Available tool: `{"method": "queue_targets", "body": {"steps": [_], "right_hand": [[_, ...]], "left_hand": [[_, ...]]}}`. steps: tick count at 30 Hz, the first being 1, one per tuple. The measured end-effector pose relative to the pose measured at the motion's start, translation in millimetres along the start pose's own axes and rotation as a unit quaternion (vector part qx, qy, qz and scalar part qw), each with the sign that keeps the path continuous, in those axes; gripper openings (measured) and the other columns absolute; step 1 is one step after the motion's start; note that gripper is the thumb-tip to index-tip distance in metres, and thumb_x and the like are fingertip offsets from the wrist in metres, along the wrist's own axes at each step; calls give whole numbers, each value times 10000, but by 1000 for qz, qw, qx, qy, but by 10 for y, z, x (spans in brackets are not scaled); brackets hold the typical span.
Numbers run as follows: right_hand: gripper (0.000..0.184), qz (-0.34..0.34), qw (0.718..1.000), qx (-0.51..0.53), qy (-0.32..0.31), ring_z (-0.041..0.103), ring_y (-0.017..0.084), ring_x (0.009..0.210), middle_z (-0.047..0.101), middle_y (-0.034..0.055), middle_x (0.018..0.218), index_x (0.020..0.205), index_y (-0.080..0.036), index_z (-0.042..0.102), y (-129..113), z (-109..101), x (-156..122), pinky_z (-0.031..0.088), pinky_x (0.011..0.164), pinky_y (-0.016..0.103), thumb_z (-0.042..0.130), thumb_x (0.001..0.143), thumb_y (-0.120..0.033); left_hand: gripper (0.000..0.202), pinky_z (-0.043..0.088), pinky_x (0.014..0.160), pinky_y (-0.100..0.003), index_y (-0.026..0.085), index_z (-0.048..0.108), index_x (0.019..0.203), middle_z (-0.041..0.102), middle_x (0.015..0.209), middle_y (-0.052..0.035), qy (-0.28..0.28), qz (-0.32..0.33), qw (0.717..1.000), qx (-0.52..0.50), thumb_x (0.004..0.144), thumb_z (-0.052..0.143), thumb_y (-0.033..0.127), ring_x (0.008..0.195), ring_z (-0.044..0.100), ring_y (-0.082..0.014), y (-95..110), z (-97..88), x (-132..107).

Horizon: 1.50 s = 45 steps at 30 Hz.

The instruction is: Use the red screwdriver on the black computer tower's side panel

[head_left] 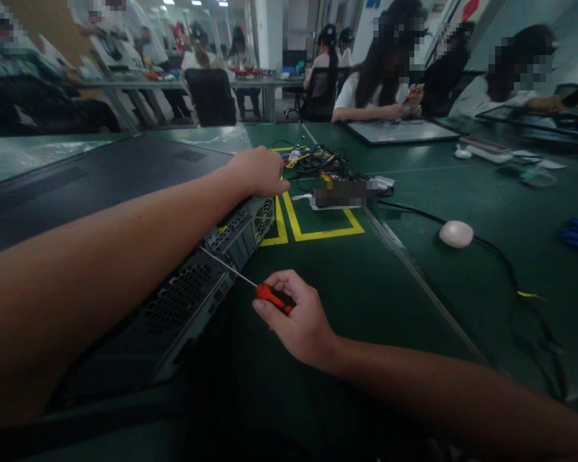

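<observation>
A black desktop computer case (139, 170) lies on its side at the left, its rear panel with a round fan grille (264, 217) facing me. My left hand (259, 170) reaches across the case and is closed over its far rear corner, fingers bent downward and partly hidden. A screwdriver (273, 299) with a red and black handle is held in my right hand (301, 317). Its long thin shaft points left to the rear panel. The tip lies by the panel near my left forearm; whether it sits in a screw I cannot tell.
Beyond the case lies a tangle of cables (320, 160), beside yellow tape squares (325, 236) on the green table (395, 308). A black cord with a white oval piece (456, 234) runs along the right. Several people sit at tables further back.
</observation>
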State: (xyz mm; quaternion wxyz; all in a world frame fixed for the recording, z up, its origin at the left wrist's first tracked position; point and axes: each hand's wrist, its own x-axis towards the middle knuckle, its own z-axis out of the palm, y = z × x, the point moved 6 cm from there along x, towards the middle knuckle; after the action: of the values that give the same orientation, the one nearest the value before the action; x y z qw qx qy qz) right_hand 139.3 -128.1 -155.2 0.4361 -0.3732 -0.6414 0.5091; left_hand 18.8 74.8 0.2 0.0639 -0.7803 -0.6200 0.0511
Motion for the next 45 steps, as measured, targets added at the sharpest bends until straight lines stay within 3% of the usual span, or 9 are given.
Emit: {"method": "queue_targets", "body": {"steps": [7,11,16,20,22,26,31,38,45], "right_hand": [[237,-10,1000,-10,5,773,224,922,806,8,1002,1101,-270,747,-84,-33,30,656,885,374,950,1056,-384],[196,-20,1000,-17,-12,756,212,886,816,12,998,1116,-255,785,-118,-33,34,634,863,358,914,1104,-401],[220,-30,999,-16,-24,755,224,886,779,20,958,1103,-242,815,-119,2,39,628,837,360,808,1191,-444],[252,-33,999,4,-41,756,234,893,766,20,946,1102,-249,788,-146,43,44,633,874,388,736,1221,-465],[206,-17,999,20,-47,753,228,893,780,13,980,1148,-256,759,-149,54,45,625,862,378,809,1166,-455],[361,24,997,46,-52,678,190,796,706,-48,923,1125,-287,658,-137,67,42,553,745,325,976,1000,-402],[398,25,995,76,-61,661,193,804,688,-39,933,1105,-283,642,-155,81,43,532,738,333,986,1021,-464],[414,18,996,64,-51,664,198,811,688,-39,928,1121,-282,658,-111,86,44,544,757,346,993,1046,-513],[400,20,997,58,-56,676,200,819,705,-28,950,1131,-279,667,-90,91,45,557,756,347,982,1066,-517]], "left_hand": [[657,642,1213,-552,227,903,1617,904,1486,-188,-1,-5,1000,-18,1077,725,556,1476,794,-481,-6,-5,-8],[638,640,1231,-610,170,927,1572,867,1598,-264,-16,-7,1000,-11,1098,716,543,1508,780,-535,3,-27,-36],[676,623,1212,-527,260,943,1562,916,1502,-177,-19,-2,1000,-11,1051,747,657,1495,773,-487,-67,24,31],[679,627,1156,-520,290,961,1527,939,1423,-164,-8,4,1000,-3,1027,724,683,1443,786,-479,-112,55,74],[689,624,1136,-498,285,964,1514,941,1431,-161,-10,5,1000,12,1020,700,687,1434,797,-464,-118,65,97],[698,614,1117,-459,280,969,1490,956,1385,-141,-34,14,999,24,986,677,665,1393,832,-422,-146,106,211],[687,647,1064,-476,285,986,1470,980,1218,-120,-33,-3,998,-59,988,653,643,1218,874,-393,-248,122,297],[682,629,1131,-508,262,947,1535,942,1481,-167,-15,20,1000,16,1005,648,569,1432,833,-442,-100,67,101],[684,617,1134,-501,275,932,1563,924,1551,-158,-15,8,1000,-3,1011,681,593,1465,813,-450,-97,48,76]]}}
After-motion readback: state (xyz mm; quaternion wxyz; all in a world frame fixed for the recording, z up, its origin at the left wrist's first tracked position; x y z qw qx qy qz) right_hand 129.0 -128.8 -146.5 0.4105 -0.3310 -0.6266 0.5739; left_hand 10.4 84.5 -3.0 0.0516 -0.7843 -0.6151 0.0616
